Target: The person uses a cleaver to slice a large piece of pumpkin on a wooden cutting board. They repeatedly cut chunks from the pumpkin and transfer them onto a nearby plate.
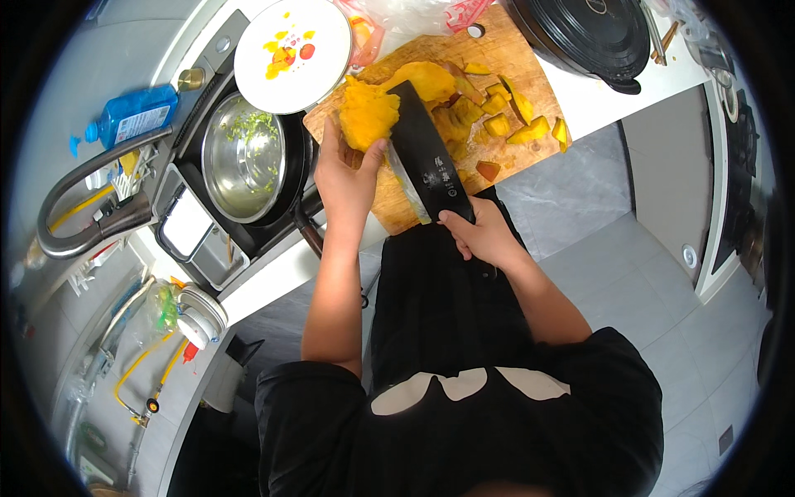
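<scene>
In my right hand (481, 233) is the handle of a black cleaver (428, 149), its broad blade slanting over the board. My left hand (348, 168) grips a chunk of orange pumpkin (369, 115) with a rough, stringy face, just left of the blade. Under both lies a wooden cutting board (397, 192). To the right of the blade are several cut pumpkin pieces (497, 124), some with rind. Behind the cleaver's tip rests a larger curved pumpkin piece (428, 79). Part of the board is hidden by the blade.
A white plate (329, 81) with orange and red scraps sits at the sink's edge. In the sink are a steel bowl (214, 168) with green bits and a dark pan with a handle (307, 230). A lidded black pot (584, 37) stands right; a curved faucet (53, 217) juts left.
</scene>
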### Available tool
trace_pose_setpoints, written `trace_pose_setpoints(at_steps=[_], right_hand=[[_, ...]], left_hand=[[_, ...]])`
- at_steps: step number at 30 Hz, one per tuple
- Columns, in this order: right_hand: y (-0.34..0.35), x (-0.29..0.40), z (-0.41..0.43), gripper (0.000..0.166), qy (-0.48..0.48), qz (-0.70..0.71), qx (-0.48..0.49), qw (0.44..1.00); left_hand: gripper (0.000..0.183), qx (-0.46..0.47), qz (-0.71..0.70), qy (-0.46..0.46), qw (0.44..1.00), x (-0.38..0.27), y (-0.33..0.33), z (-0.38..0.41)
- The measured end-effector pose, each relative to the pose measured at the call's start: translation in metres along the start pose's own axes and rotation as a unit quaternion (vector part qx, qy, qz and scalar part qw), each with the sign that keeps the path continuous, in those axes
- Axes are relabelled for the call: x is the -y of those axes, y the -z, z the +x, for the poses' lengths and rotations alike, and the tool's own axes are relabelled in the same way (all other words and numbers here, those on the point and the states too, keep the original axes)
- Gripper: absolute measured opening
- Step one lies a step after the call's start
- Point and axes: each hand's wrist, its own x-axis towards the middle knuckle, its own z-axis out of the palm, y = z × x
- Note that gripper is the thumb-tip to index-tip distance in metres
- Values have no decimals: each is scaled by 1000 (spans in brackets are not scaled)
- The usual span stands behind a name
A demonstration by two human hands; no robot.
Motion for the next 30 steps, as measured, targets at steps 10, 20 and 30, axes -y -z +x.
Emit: trace_pose_setpoints(at_steps=[10,20,30], right_hand=[[7,-2,18,21,10,1,40,999],[-6,12,36,23,8,18,38,999],[-13,18,53,22,33,60,45,997]], left_hand=[[65,-24,10,-69,997,15,-2,7],[66,-29,42,-60,997,21,-2,4],[69,-42,59,-94,993,18,-4,7]])
